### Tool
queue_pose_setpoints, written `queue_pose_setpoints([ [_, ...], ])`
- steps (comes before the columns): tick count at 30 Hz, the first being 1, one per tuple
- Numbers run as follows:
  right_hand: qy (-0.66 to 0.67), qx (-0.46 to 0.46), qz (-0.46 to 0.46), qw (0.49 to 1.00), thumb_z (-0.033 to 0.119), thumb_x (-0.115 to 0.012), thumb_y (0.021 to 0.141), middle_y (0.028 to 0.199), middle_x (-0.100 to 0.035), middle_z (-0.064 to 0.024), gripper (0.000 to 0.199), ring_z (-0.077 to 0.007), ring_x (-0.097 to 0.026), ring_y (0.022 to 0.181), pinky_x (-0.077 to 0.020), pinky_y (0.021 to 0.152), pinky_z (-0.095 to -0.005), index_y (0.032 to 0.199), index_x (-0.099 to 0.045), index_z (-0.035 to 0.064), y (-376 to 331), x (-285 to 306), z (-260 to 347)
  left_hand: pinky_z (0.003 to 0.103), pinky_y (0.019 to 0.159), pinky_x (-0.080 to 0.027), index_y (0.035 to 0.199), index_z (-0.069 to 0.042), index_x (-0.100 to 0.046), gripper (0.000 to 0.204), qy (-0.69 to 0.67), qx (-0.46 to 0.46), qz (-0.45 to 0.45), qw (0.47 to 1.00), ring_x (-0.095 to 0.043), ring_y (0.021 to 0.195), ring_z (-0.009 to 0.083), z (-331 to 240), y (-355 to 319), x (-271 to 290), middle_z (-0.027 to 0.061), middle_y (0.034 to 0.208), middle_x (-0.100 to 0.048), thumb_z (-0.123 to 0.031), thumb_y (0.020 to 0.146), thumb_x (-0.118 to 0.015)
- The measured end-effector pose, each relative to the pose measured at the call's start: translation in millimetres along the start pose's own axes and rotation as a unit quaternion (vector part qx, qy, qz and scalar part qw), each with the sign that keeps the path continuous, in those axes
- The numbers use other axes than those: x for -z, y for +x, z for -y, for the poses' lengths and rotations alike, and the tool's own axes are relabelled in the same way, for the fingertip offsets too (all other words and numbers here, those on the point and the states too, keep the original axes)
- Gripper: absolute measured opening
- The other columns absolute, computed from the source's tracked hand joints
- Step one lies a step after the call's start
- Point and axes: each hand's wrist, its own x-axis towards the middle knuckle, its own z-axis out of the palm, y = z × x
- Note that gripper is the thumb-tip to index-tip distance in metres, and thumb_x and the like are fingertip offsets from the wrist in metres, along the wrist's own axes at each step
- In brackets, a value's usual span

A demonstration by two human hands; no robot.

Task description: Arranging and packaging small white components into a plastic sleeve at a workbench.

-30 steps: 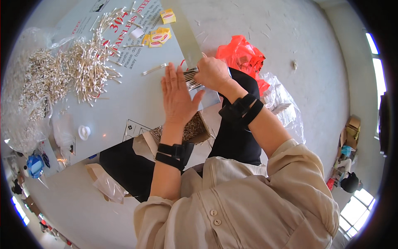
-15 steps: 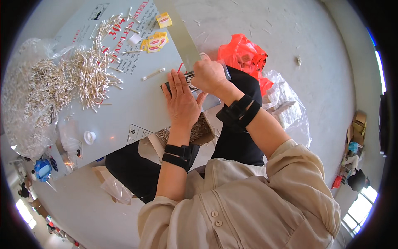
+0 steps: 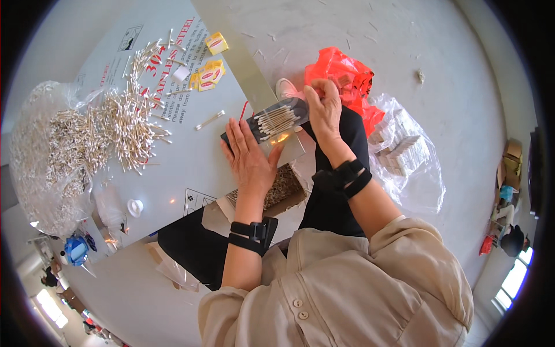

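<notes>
Fingers of the left hand (image 3: 250,159) lie spread and flat, palm down, pressing the near end of a dark flat pouch (image 3: 272,121) against the grey table (image 3: 185,168). At about two o'clock from it, the right hand (image 3: 325,107) has its fingers curled together and pinched on the pouch's far end, thumb side tucked under; exactly how the thumb grips cannot be made out. A bundle of cotton swabs (image 3: 276,120) shows through the pouch's clear face, lying side by side.

The pouch sits at the table's right edge, its far end jutting past the rim over the person's dark-trousered knee. Both wrists carry black straps.

At nine o'clock from the hands, a loose heap of swabs (image 3: 124,124) fans across the table, running into a large clear bag (image 3: 43,150) of more swabs, partly cut off by the lens rim. Small yellow packets (image 3: 209,70) lie at eleven o'clock. At two o'clock, a red plastic bag (image 3: 341,78) rests on the floor, half hidden behind the right hand, beside a clear bag of packed boxes (image 3: 404,153). A brown box (image 3: 283,188) is partly covered by the left forearm.
</notes>
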Motion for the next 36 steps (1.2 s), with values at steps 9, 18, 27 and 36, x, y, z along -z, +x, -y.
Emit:
queue_pose_setpoints([
  [9,0.390,-0.458,0.247,0.760,0.027,-0.068,0.092,0.071,-0.059,0.0038,0.018,-0.0027,-0.040,0.049,-0.0316,0.044,-0.0187,0.090,-0.064,0.0097,-24.3,11.3,-8.4,0.057,0.116,-0.008,0.149,0.006,-0.018,0.095,0.074,0.010,0.027,0.997,-0.008,0.147,0.0398,-15.0,-10.8,-5.8,0.0264,0.158,-0.011,-0.063,0.091,-0.048],
  [18,0.364,-0.447,0.226,0.786,0.018,-0.072,0.089,0.069,-0.064,0.0029,0.013,-0.0022,-0.046,0.049,-0.0346,0.044,-0.0193,0.084,-0.068,0.0070,-28.2,6.7,2.7,0.054,0.117,-0.007,0.150,0.004,-0.018,0.093,0.073,-0.002,0.019,0.997,-0.010,0.148,0.0368,-17.8,-7.2,-3.4,0.0235,0.158,-0.013,-0.063,0.092,-0.044],
  [27,0.362,-0.426,0.220,0.799,0.019,-0.072,0.088,0.068,-0.062,0.0015,0.015,-0.0034,-0.045,0.048,-0.0327,0.043,-0.0202,0.083,-0.069,0.0061,-29.9,1.1,-2.9,0.056,0.116,-0.009,0.151,0.002,-0.017,0.095,0.097,-0.071,0.075,0.990,-0.014,0.148,0.0354,-27.4,4.2,-6.2,0.0224,0.158,-0.017,-0.061,0.089,-0.052],
  [36,0.336,-0.449,0.247,0.790,0.011,-0.073,0.085,0.063,-0.059,0.0006,0.012,-0.0053,-0.048,0.050,-0.0369,0.044,-0.0195,0.077,-0.066,0.0048,-27.8,11.2,-11.5,0.057,0.116,-0.008,0.150,0.003,-0.019,0.095,0.109,-0.050,0.074,0.990,-0.015,0.147,0.0368,-32.3,4.6,-5.6,0.0235,0.158,-0.016,-0.060,0.088,-0.054],
])
